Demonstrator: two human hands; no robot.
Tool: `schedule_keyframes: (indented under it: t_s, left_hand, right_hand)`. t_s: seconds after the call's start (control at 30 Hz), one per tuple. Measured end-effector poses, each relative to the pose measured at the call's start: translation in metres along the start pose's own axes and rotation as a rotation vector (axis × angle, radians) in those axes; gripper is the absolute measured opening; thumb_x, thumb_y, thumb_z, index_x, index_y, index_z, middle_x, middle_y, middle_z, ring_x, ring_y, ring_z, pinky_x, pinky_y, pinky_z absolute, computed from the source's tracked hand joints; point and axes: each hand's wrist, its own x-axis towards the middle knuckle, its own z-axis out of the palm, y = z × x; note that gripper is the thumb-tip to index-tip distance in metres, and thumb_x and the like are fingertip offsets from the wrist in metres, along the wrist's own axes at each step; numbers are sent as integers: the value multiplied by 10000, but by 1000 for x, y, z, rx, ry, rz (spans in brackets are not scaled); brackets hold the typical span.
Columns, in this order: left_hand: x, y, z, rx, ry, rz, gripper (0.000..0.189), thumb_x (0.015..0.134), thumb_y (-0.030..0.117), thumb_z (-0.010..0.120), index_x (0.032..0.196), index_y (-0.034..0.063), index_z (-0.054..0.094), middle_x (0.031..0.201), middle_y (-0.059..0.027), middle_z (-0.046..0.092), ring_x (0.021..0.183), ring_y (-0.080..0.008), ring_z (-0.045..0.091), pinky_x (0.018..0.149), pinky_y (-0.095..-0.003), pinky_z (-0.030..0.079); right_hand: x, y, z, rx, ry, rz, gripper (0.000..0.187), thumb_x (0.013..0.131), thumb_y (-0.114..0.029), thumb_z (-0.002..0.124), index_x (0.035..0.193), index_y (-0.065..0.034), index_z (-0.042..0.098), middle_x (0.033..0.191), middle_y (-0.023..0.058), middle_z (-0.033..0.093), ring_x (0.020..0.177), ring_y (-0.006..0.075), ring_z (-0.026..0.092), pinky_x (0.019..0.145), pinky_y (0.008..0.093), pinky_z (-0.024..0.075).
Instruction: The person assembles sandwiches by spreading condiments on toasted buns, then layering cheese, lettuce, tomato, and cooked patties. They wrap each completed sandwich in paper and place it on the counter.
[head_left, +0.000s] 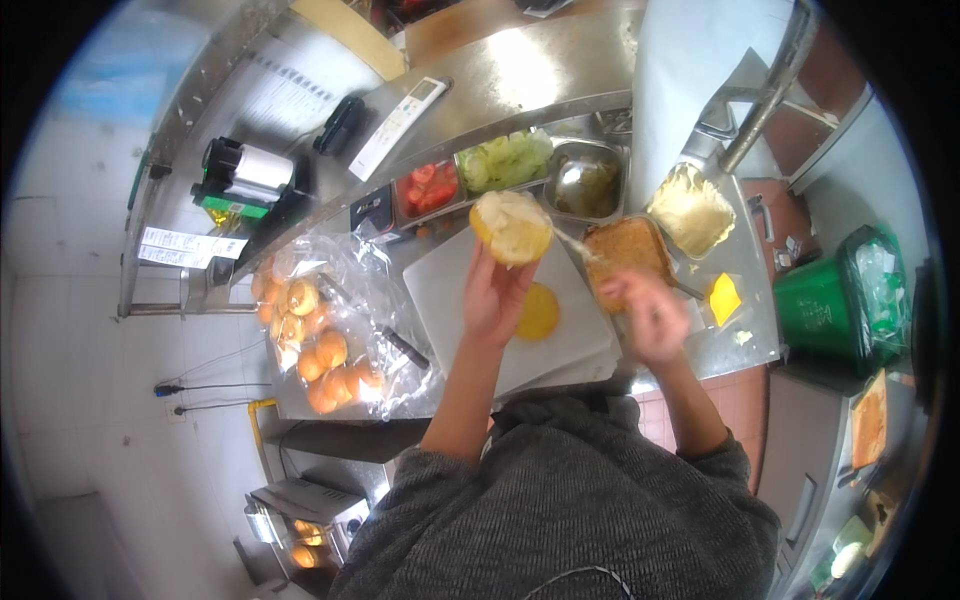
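Observation:
My left hand (499, 300) holds up a bun half (514, 229) with a pale creamy spread on its cut face. My right hand (652, 311), blurred, grips a thin utensil (577, 246) whose far end reaches the bun's right edge; its exact kind cannot be told. Below them, another yellow bun half (538, 311) lies on the white cutting board (446, 300), partly behind my left hand. Just beyond my right hand is a container of orange-brown sauce (626, 251), with a handle sticking out at its lower right.
Bagged buns (322, 352) and a dark-handled knife (405, 347) lie left. Metal tubs hold tomato (429, 189), lettuce (506, 161) and dark green slices (589, 184). At right are a tub with pale cream (694, 210), a yellow cheese slice (724, 300) and a green bin (817, 304).

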Motion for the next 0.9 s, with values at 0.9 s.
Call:
schedule_keyframes:
  t_s: [0.9]
  left_hand:
    - [-17,0,-27,-28,-61,-150,498,1107,280,441,1554,61,430,1533,-133,544,1368,-298,573,1123,-433,499]
  right_hand:
    - [-5,-27,-25,562,92,792,301,1106,-171,527,1196,79,668,938,193,779,741,170,656,733,303,531]
